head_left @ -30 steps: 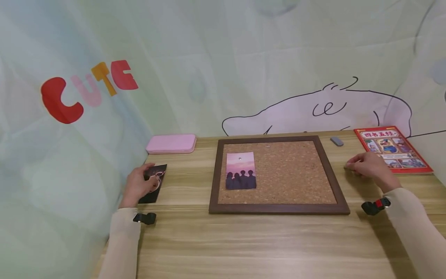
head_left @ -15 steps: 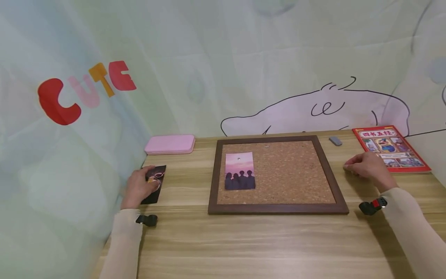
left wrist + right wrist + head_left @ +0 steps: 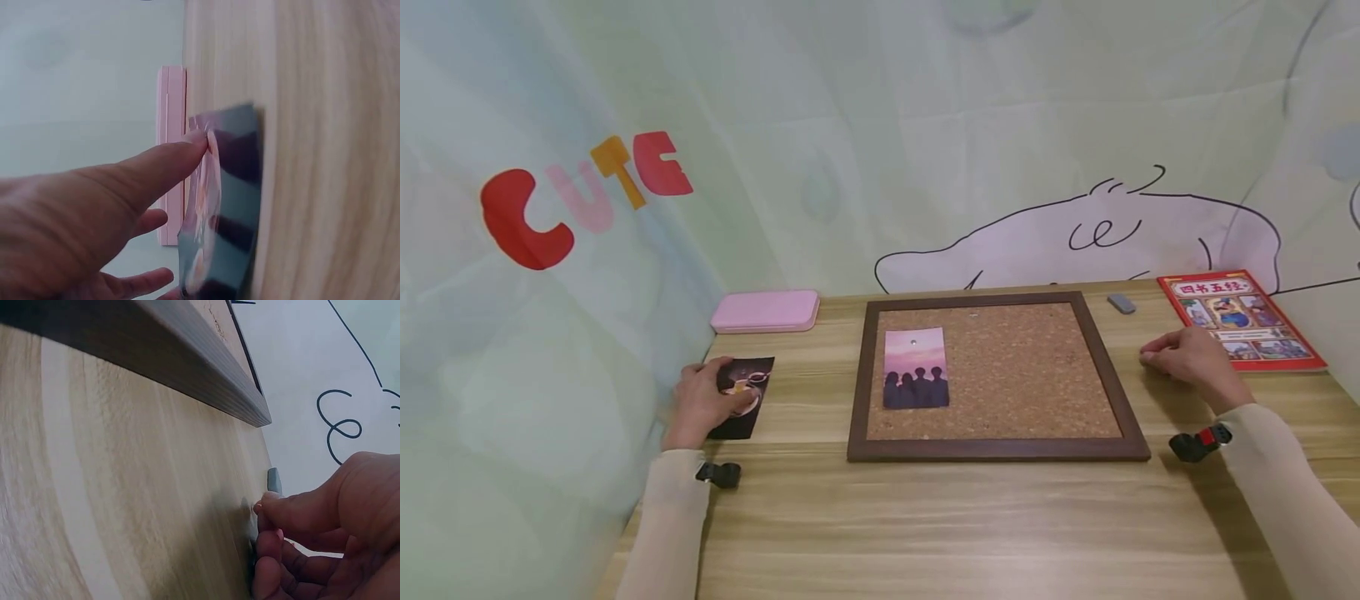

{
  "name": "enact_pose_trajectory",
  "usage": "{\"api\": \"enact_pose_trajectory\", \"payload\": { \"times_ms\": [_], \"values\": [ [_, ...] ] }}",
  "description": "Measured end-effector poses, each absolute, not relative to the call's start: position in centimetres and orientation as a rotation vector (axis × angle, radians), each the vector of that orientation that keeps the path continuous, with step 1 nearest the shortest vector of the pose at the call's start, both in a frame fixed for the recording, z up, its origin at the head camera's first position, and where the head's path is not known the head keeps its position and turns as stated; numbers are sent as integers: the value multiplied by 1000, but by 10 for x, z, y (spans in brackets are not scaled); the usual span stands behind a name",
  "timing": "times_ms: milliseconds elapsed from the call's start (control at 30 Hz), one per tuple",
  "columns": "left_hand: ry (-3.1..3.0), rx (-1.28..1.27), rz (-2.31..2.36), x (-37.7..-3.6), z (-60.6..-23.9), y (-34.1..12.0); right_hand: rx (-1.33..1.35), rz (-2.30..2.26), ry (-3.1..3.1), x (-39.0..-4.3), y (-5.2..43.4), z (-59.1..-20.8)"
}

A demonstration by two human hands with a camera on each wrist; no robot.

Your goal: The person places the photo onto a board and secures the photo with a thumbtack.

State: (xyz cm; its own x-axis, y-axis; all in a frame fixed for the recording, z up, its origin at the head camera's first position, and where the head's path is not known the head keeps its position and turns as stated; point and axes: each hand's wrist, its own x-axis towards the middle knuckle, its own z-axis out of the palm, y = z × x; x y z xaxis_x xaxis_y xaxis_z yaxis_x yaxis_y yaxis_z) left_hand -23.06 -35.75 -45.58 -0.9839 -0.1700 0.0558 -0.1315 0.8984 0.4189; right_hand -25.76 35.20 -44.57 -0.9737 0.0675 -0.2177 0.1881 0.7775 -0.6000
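Note:
My left hand (image 3: 703, 404) lies at the left side of the table on a dark photo (image 3: 751, 425) with cups printed on it. In the left wrist view the straight thumb (image 3: 178, 156) presses on the photo's glossy face, and the other fingers extend towards its far edge; the sheet bows slightly. My right hand (image 3: 1198, 360) rests low over the table right of the corkboard (image 3: 1030, 375), thumb and forefinger tips together. I cannot tell whether something small is between them. Pinned on the corkboard's left part is a pink sunset photo (image 3: 917, 367) with several dark silhouettes.
A pink pencil case (image 3: 765, 311) stands at the back left. Behind my right hand are a grey eraser (image 3: 1122, 303) and a red picture book (image 3: 1285, 333). A silver pin (image 3: 973, 315) sits at the top of the cork. A printed curtain (image 3: 850, 167) surrounds the table.
The dark photo has slid a little to the right under my left thumb, and the thumb has moved right with it. My right hand has hardly moved.

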Motion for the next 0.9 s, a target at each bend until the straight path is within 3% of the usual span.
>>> {"api": "enact_pose_trajectory", "payload": {
  "times_ms": [467,900],
  "values": [
    [-2965,99,-681,-230,-449,-354,195,-1073,2772,-256,353,-449],
    [-2945,1,-1238,-224,-427,-342,227,-1159,2730,-255,348,-447]
  ]
}}
